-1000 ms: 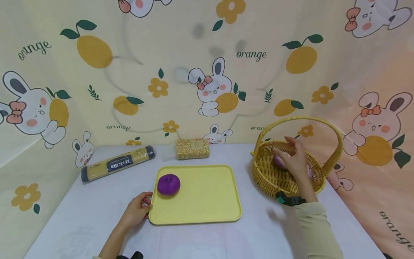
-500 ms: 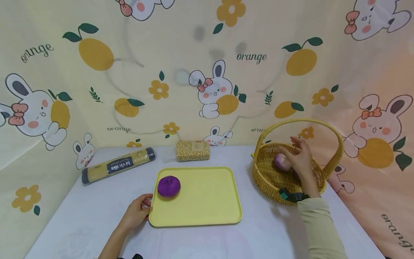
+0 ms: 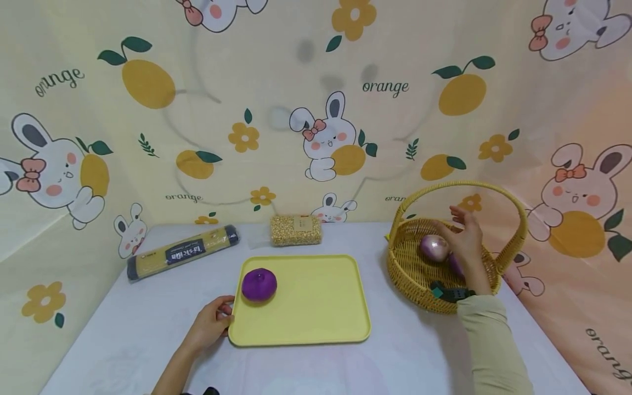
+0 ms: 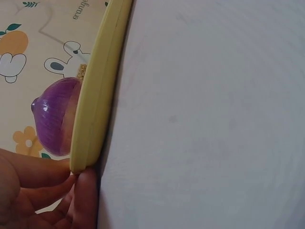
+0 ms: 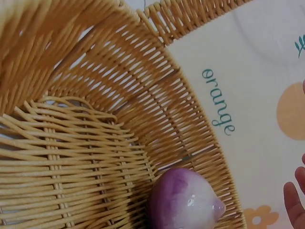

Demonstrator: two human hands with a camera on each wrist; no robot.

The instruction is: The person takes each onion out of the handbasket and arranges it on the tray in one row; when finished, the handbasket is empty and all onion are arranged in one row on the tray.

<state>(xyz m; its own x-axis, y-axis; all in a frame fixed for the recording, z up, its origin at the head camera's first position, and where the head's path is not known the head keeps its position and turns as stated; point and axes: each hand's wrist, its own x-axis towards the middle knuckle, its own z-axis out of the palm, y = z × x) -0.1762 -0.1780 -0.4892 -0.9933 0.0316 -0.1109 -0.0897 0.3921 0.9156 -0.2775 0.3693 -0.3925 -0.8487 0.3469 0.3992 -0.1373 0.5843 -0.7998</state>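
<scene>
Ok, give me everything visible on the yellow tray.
The yellow tray is a rectangle with rounded corners and a low raised rim, smooth and probably plastic. It appears to lie flat on the white table, long sides running left to right. A purple onion rests on it toward the far left corner; the rest of its upper surface is bare. The left hand pinches its left edge toward the near corner. Its underside is hidden.

A: Left hand [image 3: 209, 322] position?
B: Forearm [image 3: 176, 365] angled forward and inward; digits [image 4: 40, 171] closed in a pinch.
A: Right hand [image 3: 466, 241] position?
B: Sleeved forearm [image 3: 491, 340] also angled inward; wrist [image 3: 479, 282] farther forward than the left; thumb [image 3: 445, 230] and fingers [image 3: 469, 216] apart.
</scene>
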